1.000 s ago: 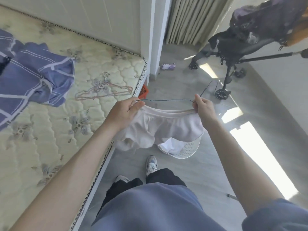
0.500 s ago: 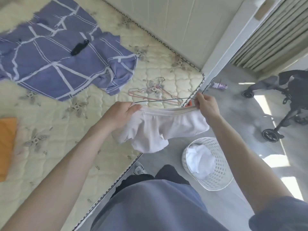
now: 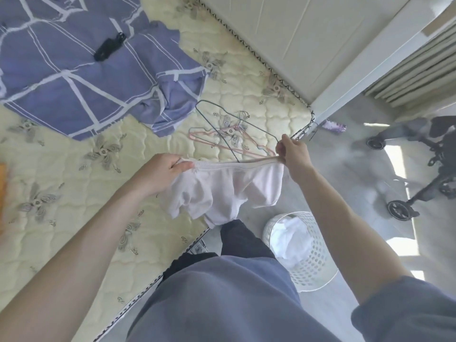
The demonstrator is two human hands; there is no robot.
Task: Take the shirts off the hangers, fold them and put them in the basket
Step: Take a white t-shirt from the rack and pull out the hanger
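A pale pink shirt (image 3: 222, 191) hangs bunched between my hands above the mattress edge. My left hand (image 3: 160, 171) grips the left end of its stretched hem. My right hand (image 3: 293, 154) pinches the right end and also holds a corner of a dark wire hanger (image 3: 256, 127). The hanger sticks out from that hand, up and away over the bed, outside the shirt. The white perforated basket (image 3: 318, 257) stands on the floor below my right arm, with a white garment (image 3: 288, 238) in it.
On the quilted mattress (image 3: 74, 193) lie a pink hanger (image 3: 207, 134) and a blue checked shirt (image 3: 74, 77) with a black clip (image 3: 108, 46) on it. An orange item (image 3: 2, 193) shows at the left edge. A stroller (image 3: 419, 169) stands on the floor to the right.
The wire hanger, which lay along the shirt's top edge, has swung out of the shirt and now points over the bed. My view has turned further toward the mattress.
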